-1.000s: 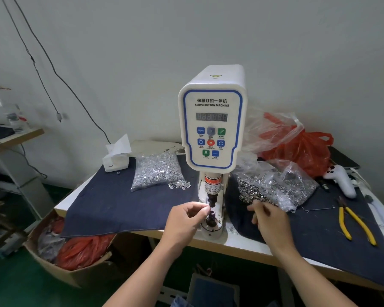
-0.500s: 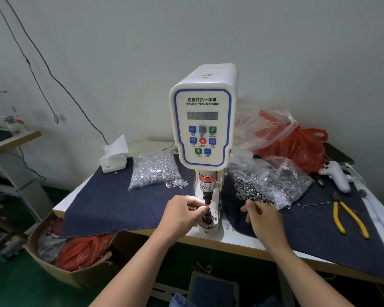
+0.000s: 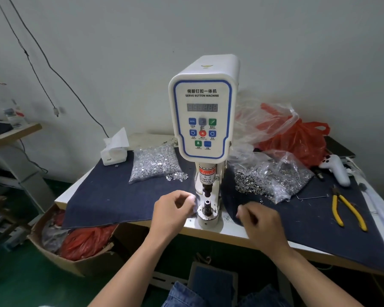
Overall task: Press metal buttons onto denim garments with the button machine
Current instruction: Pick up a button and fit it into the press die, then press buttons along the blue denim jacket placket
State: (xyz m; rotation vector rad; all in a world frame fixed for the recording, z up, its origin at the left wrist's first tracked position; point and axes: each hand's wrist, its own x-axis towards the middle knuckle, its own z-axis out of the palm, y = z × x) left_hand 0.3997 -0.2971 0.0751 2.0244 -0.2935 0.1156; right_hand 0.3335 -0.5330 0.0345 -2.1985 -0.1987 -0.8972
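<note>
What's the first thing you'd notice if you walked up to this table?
The tall white servo button machine with its blue-edged button panel stands in the middle of the table. Clear bags of shiny metal buttons lie on dark denim on either side of it. The left hand and right hand hover by its lower die.

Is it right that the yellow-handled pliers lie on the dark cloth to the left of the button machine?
Not quite. The head view shows the yellow-handled pliers on the dark cloth to the right of the button machine, not the left.
</note>
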